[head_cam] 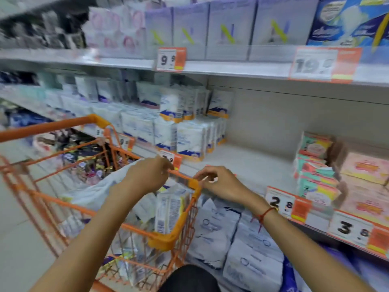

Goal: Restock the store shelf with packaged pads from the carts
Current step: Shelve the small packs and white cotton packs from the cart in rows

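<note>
Both forearms reach out from the near edge over an orange cart [172, 237] that holds packs of pads [168, 209] under a pale plastic bag [99, 192]. Left hand [147, 175] has its fingers curled, pinching at the top of that bag or the cart's far rim; blur keeps me from telling which. Right hand [219, 184] is curled too, its fingertips pinched just beside the rim corner, and whether it holds a bit of plastic cannot be told. Neither grip has a pack in it. On the middle shelf [248, 165], white packs with blue and yellow bases [189, 142] stand stacked to the left, pink and green packs [315, 165] sit at the right, and a wide bare gap lies between them. I judge the restocking well short of done: the cart looks full, the gap unfilled, and the bag seems to need opening first.
</note>
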Demonstrator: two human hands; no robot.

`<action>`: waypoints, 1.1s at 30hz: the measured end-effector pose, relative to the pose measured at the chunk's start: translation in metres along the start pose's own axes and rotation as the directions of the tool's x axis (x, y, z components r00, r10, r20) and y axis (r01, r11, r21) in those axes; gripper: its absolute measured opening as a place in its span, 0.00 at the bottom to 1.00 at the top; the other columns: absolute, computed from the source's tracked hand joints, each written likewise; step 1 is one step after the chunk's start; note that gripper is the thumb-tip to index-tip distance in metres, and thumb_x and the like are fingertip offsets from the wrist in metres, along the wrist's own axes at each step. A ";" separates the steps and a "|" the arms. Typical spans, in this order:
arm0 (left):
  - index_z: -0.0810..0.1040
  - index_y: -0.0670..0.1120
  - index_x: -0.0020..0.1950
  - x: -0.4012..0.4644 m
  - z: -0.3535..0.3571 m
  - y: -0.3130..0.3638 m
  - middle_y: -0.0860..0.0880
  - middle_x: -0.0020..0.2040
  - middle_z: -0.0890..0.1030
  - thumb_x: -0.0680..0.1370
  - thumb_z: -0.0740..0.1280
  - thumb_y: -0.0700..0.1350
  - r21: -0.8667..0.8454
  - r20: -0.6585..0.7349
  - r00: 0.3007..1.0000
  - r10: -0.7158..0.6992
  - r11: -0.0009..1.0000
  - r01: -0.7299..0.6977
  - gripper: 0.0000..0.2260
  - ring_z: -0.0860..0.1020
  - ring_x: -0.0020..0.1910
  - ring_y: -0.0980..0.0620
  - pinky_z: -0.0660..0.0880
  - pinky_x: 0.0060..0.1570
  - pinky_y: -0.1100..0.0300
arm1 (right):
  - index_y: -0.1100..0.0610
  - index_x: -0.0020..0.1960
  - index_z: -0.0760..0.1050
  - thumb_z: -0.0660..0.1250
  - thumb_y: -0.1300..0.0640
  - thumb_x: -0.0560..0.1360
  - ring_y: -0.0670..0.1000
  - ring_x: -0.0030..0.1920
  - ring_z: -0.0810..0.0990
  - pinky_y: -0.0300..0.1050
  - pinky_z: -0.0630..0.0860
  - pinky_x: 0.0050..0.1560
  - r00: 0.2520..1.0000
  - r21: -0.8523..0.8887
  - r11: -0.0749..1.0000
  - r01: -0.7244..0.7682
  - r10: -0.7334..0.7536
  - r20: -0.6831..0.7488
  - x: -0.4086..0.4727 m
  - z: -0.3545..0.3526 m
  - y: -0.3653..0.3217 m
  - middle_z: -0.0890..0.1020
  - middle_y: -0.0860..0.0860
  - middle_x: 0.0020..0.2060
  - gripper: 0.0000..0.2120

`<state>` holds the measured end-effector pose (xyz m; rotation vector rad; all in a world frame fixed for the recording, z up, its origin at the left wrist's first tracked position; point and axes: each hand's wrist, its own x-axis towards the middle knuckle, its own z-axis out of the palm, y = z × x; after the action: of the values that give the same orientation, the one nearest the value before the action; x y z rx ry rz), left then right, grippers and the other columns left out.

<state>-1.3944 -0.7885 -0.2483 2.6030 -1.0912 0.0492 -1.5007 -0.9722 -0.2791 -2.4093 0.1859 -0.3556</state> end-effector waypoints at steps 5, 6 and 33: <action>0.59 0.55 0.75 -0.026 0.020 -0.049 0.48 0.76 0.59 0.80 0.53 0.60 0.455 0.107 0.969 -0.221 0.878 0.150 0.24 0.57 0.75 0.44 0.57 0.70 0.45 | 0.40 0.70 0.65 0.53 0.40 0.79 0.50 0.70 0.67 0.55 0.56 0.73 0.978 -0.123 0.989 0.080 -0.055 0.199 0.013 0.062 -0.007 0.72 0.46 0.67 0.20; 0.57 0.56 0.76 -0.027 0.025 -0.049 0.48 0.77 0.57 0.80 0.52 0.61 0.508 0.098 0.975 -0.198 0.853 0.122 0.24 0.56 0.75 0.45 0.56 0.71 0.45 | 0.40 0.71 0.63 0.50 0.37 0.79 0.49 0.69 0.67 0.56 0.51 0.74 0.974 -0.181 0.981 0.064 -0.023 0.224 0.013 0.066 -0.007 0.74 0.46 0.65 0.22; 0.65 0.59 0.69 -0.003 0.009 -0.002 0.61 0.64 0.73 0.72 0.73 0.51 -0.482 0.123 0.980 0.157 0.873 -0.079 0.28 0.73 0.62 0.57 0.70 0.66 0.55 | 0.56 0.67 0.69 0.78 0.48 0.63 0.52 0.53 0.83 0.43 0.81 0.43 0.903 0.803 0.487 -0.342 0.408 0.137 0.009 -0.016 0.005 0.84 0.54 0.53 0.36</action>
<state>-1.3962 -0.7879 -0.2576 2.1221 -1.1442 -0.3624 -1.4972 -0.9882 -0.2690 -1.3604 0.4667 -0.2396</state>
